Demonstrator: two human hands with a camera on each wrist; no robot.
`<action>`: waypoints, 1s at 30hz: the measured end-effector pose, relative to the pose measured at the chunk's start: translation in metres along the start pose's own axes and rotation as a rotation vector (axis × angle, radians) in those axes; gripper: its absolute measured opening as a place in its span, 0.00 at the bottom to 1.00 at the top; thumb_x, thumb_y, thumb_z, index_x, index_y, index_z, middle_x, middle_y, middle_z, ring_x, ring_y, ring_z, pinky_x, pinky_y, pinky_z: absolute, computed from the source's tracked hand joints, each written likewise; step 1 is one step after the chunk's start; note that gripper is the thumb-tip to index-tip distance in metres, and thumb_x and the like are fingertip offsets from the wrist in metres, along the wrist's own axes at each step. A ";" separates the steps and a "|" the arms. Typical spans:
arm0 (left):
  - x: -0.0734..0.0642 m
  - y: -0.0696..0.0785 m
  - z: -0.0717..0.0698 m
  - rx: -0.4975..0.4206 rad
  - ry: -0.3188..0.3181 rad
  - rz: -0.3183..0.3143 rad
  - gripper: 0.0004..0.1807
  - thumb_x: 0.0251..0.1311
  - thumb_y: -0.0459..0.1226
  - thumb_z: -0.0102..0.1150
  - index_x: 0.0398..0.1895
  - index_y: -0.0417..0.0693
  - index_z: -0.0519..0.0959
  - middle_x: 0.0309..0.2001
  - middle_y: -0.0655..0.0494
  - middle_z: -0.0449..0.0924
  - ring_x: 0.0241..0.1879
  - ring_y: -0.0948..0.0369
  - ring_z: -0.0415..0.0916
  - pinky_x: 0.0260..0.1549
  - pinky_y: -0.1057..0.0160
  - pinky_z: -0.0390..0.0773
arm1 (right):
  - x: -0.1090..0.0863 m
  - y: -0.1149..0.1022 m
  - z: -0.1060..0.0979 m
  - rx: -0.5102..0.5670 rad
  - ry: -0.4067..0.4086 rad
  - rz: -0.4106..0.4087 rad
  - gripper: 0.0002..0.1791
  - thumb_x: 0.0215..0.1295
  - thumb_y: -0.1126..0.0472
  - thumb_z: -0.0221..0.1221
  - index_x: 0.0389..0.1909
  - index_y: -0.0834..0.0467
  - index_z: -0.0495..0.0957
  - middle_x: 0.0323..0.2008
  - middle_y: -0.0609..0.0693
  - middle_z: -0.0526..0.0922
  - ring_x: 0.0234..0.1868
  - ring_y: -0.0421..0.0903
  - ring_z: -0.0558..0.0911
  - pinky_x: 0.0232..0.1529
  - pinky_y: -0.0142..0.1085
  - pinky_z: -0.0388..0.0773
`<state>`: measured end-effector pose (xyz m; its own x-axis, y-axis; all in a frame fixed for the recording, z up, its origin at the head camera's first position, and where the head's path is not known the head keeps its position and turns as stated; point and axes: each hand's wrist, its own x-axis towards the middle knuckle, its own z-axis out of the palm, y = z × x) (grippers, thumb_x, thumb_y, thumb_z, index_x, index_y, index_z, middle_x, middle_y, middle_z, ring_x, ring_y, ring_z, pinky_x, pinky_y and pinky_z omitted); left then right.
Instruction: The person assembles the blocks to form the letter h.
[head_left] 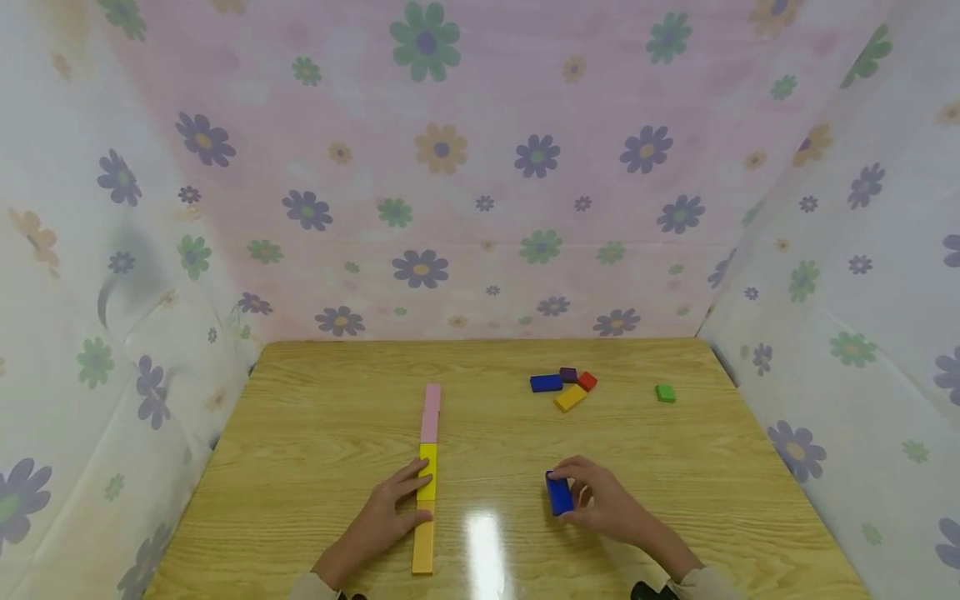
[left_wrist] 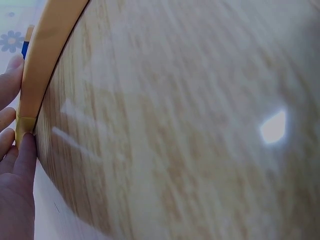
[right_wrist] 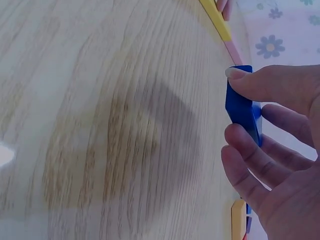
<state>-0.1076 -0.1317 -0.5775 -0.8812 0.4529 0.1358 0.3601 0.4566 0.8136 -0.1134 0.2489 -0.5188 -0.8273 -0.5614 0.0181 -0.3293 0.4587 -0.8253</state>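
On the wooden table a straight line of blocks runs away from me: an orange block nearest, then a yellow block, then pink blocks. My left hand rests on the line, its extended fingers touching the yellow block and its thumb by the orange one. To the right, my right hand pinches a blue block between thumb and fingers. In the right wrist view the thumb lies on one end of this blue block; its far side is partly hidden.
Farther back lie another blue block, a purple block, a red block and a yellow-orange block in a loose group. A green block sits apart at the right. Flowered cloth encloses the table's back and sides.
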 end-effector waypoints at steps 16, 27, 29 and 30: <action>0.000 -0.002 0.000 0.003 0.002 0.001 0.29 0.54 0.40 0.68 0.59 0.38 0.74 0.68 0.49 0.61 0.68 0.48 0.56 0.60 0.48 0.65 | 0.003 -0.011 0.025 0.031 -0.063 -0.073 0.26 0.53 0.63 0.69 0.53 0.65 0.74 0.51 0.58 0.73 0.31 0.40 0.77 0.30 0.33 0.80; 0.000 -0.002 0.000 -0.010 -0.007 -0.001 0.30 0.54 0.41 0.67 0.59 0.38 0.74 0.69 0.49 0.60 0.68 0.49 0.55 0.60 0.49 0.65 | 0.007 -0.017 0.040 0.053 -0.092 -0.083 0.27 0.53 0.64 0.69 0.54 0.65 0.74 0.51 0.56 0.73 0.33 0.39 0.77 0.30 0.32 0.79; 0.000 -0.003 0.000 -0.009 -0.005 0.000 0.30 0.54 0.41 0.67 0.59 0.38 0.74 0.69 0.49 0.60 0.68 0.49 0.55 0.60 0.48 0.64 | 0.007 -0.018 0.042 0.060 -0.094 -0.077 0.26 0.53 0.63 0.69 0.54 0.64 0.74 0.51 0.55 0.73 0.33 0.39 0.77 0.30 0.31 0.79; 0.000 -0.003 0.001 -0.008 -0.004 0.002 0.30 0.54 0.41 0.67 0.59 0.38 0.74 0.69 0.49 0.60 0.68 0.49 0.55 0.60 0.48 0.64 | 0.008 -0.018 0.044 0.063 -0.094 -0.073 0.26 0.54 0.63 0.69 0.54 0.64 0.74 0.51 0.55 0.72 0.33 0.39 0.77 0.30 0.31 0.79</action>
<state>-0.1081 -0.1326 -0.5799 -0.8792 0.4571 0.1348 0.3593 0.4500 0.8175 -0.0939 0.2065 -0.5285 -0.7547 -0.6554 0.0287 -0.3556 0.3719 -0.8575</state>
